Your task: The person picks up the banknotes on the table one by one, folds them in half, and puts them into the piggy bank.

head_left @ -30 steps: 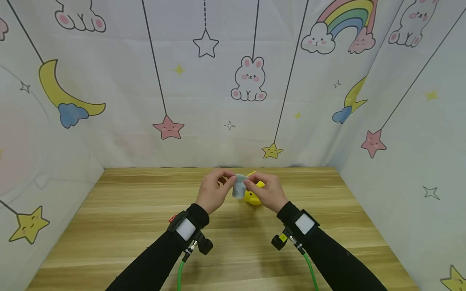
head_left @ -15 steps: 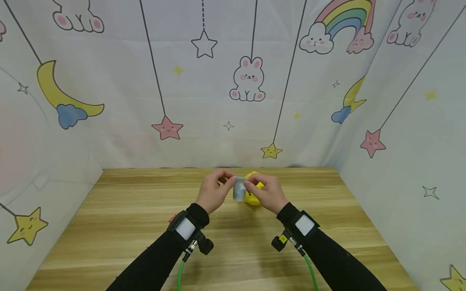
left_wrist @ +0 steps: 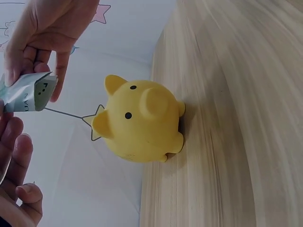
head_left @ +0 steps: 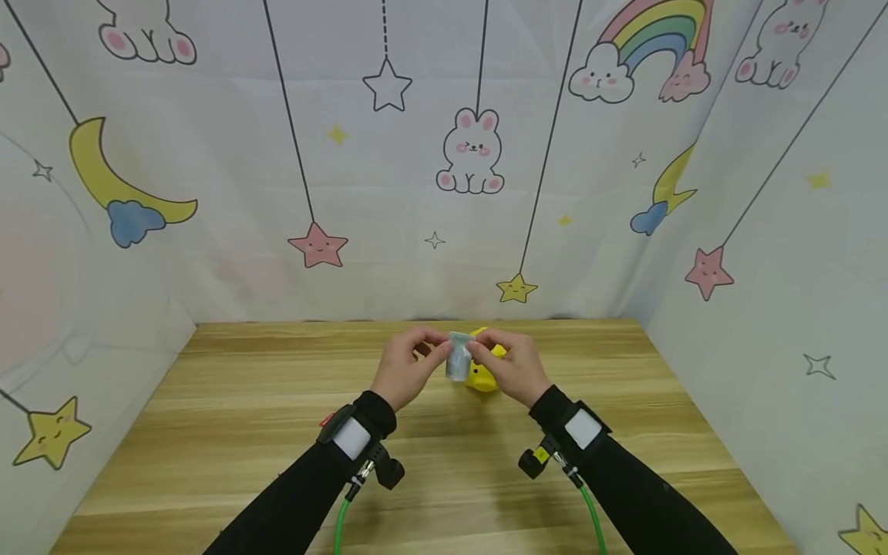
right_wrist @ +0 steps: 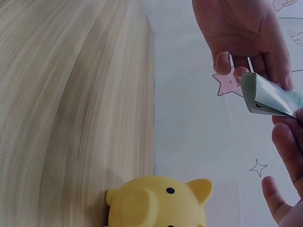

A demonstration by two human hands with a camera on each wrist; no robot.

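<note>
Both hands hold one folded banknote in the air, its folded end pointing down at the table. My left hand pinches its left edge near the top between thumb and fingertips. Opposite it, my right hand pinches the right edge the same way. Pale green-grey paper with printed letters shows in the left wrist view, where the banknote is bent into layers. Just behind the hands a yellow piggy bank stands on the table, partly hidden in the head view. Its snout and eyes face the left wrist camera.
The wooden table runs back to a white cloth wall printed with stars, rabbits and moons. A similar cloth closes off each side. Each wrist wears a black strap with a small camera and a green cable.
The banknote has tilted slightly between the fingertips, its top edge dipping and then rising again. Both hands keep their pinch and have barely moved. The piggy bank stays put.
</note>
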